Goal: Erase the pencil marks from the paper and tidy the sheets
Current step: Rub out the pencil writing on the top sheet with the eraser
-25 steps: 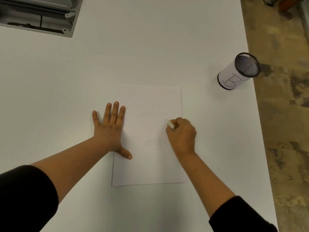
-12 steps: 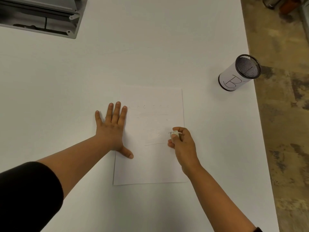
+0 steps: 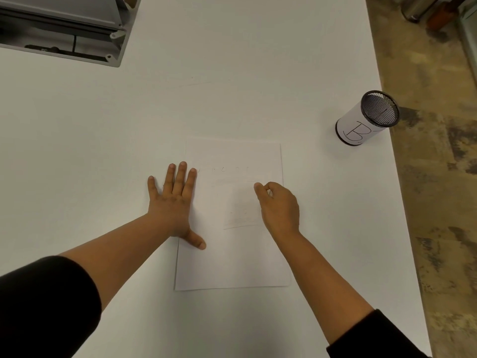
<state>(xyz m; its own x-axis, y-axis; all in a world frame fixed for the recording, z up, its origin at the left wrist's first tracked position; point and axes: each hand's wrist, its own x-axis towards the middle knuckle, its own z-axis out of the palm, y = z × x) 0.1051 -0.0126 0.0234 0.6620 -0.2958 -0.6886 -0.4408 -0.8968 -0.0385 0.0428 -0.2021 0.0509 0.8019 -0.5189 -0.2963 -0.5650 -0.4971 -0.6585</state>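
A white sheet of paper (image 3: 232,257) lies flat on the white table, with faint pencil letters along its upper part and a faint line near its middle. My left hand (image 3: 175,200) is spread flat, fingers apart, pressing on the paper's left edge, thumb on the sheet. My right hand (image 3: 280,206) is curled over the right side of the paper, fingers closed around a small white eraser (image 3: 269,193) that is almost fully hidden inside the grip.
A black mesh pen cup (image 3: 366,118) wrapped in white paper marked "B" stands at the table's right edge (image 3: 402,202). A grey metal machine (image 3: 64,29) sits at the far left corner. Brown mottled floor lies beyond the right edge.
My right hand moved down the sheet and then back up and slightly left across the marks with the eraser. My left hand stayed pressed on the paper's edge.
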